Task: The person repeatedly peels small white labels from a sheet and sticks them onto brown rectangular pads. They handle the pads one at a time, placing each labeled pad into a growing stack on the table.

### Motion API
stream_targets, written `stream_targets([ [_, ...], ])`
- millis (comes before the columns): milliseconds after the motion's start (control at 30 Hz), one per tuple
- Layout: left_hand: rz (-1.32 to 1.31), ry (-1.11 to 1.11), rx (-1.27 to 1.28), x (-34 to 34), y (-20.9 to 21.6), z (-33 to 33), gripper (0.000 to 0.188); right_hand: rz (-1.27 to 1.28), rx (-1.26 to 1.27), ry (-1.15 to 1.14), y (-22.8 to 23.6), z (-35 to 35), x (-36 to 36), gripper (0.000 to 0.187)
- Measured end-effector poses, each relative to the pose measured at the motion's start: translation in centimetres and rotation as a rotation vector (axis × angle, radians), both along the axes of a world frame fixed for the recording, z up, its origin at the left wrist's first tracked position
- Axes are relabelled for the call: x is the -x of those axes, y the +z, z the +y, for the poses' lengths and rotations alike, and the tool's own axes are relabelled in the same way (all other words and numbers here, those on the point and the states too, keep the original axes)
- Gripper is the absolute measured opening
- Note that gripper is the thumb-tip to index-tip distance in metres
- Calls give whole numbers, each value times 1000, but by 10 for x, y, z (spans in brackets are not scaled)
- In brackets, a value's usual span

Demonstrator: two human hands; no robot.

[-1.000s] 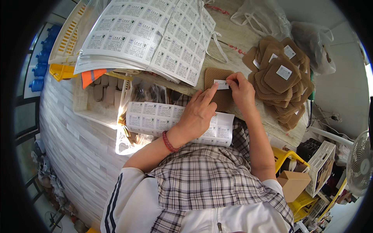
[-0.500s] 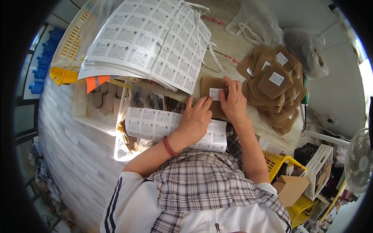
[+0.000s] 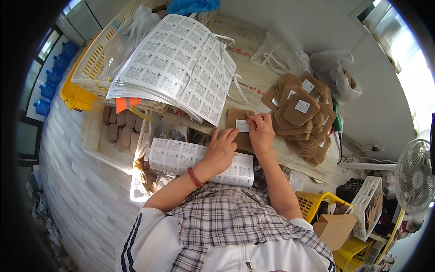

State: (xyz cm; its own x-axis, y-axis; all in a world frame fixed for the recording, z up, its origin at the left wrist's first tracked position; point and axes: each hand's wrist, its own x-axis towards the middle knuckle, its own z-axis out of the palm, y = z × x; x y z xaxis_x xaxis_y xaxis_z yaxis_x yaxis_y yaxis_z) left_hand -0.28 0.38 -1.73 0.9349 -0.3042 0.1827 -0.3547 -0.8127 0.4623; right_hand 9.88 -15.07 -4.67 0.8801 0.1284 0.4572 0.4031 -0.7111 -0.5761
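A brown textured pad (image 3: 234, 115) lies on the table edge before me, with a white printed label (image 3: 242, 125) on it. My right hand (image 3: 263, 135) is closed, its thumb and fingertips pinched at the label's right edge. My left hand (image 3: 220, 149) is open, fingers stretched out, the index fingertip touching the label's lower left. Under my left hand and wrist, a sheet of printed labels (image 3: 177, 153) rests across my lap. To the right of my right hand lies a pile of brown pads (image 3: 294, 119), several bearing white labels.
A thick stack of label sheets (image 3: 167, 59) covers the table's left part. Behind the pads lie clear plastic bags (image 3: 337, 75). A white crate (image 3: 97, 131) holding brown pieces stands lower left. At right are a yellow basket (image 3: 312, 204), a cardboard box (image 3: 334, 230) and a fan (image 3: 416, 177).
My right fingers have drawn in from stretched out to a pinch at the label's right edge. My left index finger has come onto the label. The whole view has shifted slightly.
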Motion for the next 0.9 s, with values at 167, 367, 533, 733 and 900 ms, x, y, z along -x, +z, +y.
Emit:
stream_targets([
  [167, -30, -36, 59, 1, -6, 2, 13, 30, -84, 32, -3, -10, 3, 9],
  [367, -76, -28, 46, 1, -12, 2, 13, 102, -124, 5, 28, -29, 6, 10],
  [533, -48, 38, 198, -3, -7, 7, 13, -253, -118, -186, 96, -83, -20, 8],
  [733, 144, 155, 464, 11, 31, 7, 14, -350, 315, -87, 118, -80, 18, 40],
  [900, 176, 139, 484, 19, 38, 6, 13, -4, 69, 330, 74, -31, 94, 21],
])
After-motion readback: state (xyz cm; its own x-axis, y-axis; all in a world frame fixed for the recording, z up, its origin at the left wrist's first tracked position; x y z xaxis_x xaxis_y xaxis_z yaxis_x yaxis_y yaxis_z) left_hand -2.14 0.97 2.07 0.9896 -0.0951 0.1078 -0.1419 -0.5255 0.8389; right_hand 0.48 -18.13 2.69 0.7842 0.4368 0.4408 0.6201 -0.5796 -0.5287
